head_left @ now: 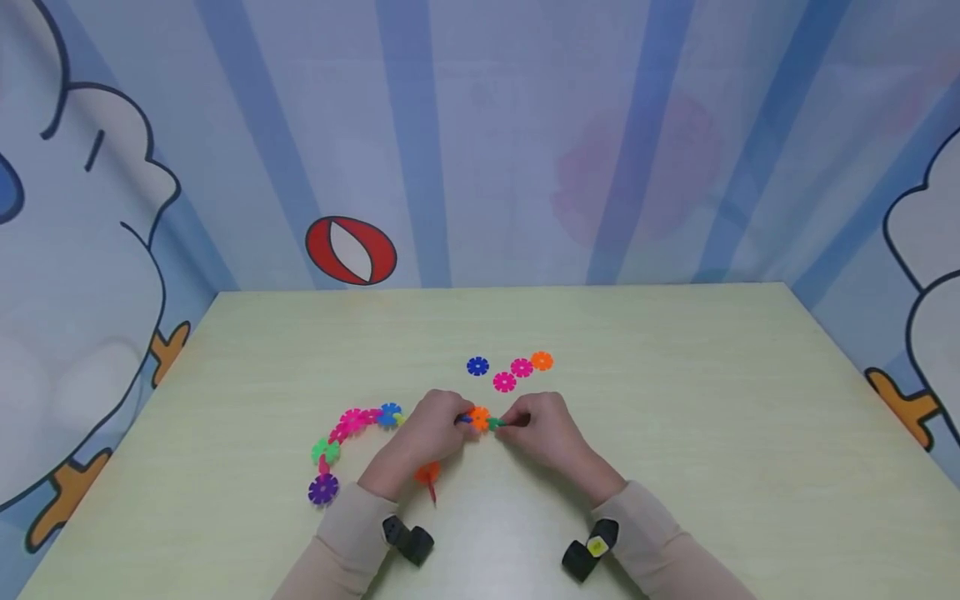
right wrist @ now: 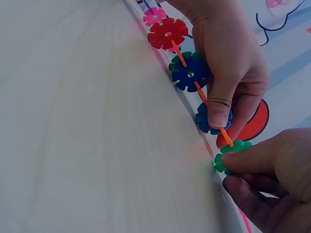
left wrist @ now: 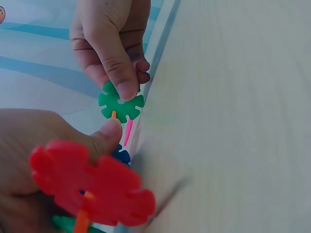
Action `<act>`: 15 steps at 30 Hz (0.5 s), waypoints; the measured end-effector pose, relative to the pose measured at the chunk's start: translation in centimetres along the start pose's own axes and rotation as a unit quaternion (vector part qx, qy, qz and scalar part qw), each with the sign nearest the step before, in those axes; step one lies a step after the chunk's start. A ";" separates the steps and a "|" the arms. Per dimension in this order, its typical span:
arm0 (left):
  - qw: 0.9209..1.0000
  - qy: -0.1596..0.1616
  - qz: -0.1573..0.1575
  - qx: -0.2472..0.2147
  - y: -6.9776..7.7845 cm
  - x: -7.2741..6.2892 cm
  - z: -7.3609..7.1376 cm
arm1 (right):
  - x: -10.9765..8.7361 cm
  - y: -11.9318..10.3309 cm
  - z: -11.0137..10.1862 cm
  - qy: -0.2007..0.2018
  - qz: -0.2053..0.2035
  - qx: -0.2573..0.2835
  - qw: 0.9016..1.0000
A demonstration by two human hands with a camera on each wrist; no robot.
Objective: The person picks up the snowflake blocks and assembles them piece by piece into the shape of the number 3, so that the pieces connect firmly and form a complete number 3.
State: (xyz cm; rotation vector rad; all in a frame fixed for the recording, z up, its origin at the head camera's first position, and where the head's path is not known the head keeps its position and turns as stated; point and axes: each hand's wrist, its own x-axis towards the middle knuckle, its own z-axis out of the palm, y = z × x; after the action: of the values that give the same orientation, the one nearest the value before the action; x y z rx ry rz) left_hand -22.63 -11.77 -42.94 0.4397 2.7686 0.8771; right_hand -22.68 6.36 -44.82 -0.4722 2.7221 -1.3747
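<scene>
My left hand (head_left: pixel 438 427) pinches a blue snowflake disc (right wrist: pixel 204 121) near the end of a linked chain. In my right hand (head_left: pixel 545 427), thumb and fingers grip a green snowflake disc (left wrist: pixel 116 104). Between the two hands is an orange disc (head_left: pixel 480 418), seen edge-on in the right wrist view, where its edge meets the green disc. Further along the chain, another blue disc (right wrist: pixel 188 73) and a red disc (right wrist: pixel 167 34) show in that view. The chain curves left over the table, through a pink disc (head_left: pixel 352 419) to a purple disc (head_left: pixel 323 489).
Beyond the hands lie loose discs: a dark blue disc (head_left: pixel 477 366), two pink discs (head_left: pixel 505 382) and an orange disc (head_left: pixel 542 361). An orange-red linked part (head_left: pixel 428 473) shows beside the left wrist. The pale table (head_left: pixel 675 358) meets a printed backdrop (head_left: pixel 510 167).
</scene>
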 end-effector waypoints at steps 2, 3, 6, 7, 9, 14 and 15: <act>1.000 -0.001 0.001 -0.003 0.1 0.0 0.0 | 0.0 0.0 0.0 -0.003 -0.006 -0.002 1.000; 1.000 -0.002 0.000 -0.003 0.1 0.0 0.0 | 0.1 -0.1 0.0 -0.004 -0.011 -0.004 1.000; 1.000 -0.002 0.000 -0.001 0.2 0.0 0.1 | 0.2 -0.2 0.0 -0.007 -0.022 -0.013 1.000; 1.000 -0.002 0.000 0.001 0.2 0.0 0.1 | 0.2 -0.2 0.0 -0.007 -0.023 -0.015 1.000; 1.000 -0.002 0.000 0.002 0.1 0.0 0.2 | 0.2 -0.2 0.0 -0.007 -0.018 -0.014 1.000; 1.000 -0.002 -0.008 -0.015 0.1 -0.2 -0.1 | 0.4 -0.1 -0.4 -0.038 -0.003 -0.008 0.999; 1.000 -0.002 -0.010 -0.018 0.1 -0.2 -0.1 | 0.5 -0.1 -0.6 -0.053 0.000 -0.007 0.999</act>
State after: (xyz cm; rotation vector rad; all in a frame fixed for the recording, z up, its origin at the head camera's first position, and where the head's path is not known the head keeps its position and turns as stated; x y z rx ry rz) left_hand -22.48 -11.82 -42.76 0.4064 2.7453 0.9183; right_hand -23.24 6.66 -44.37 -0.5307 2.6496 -1.2932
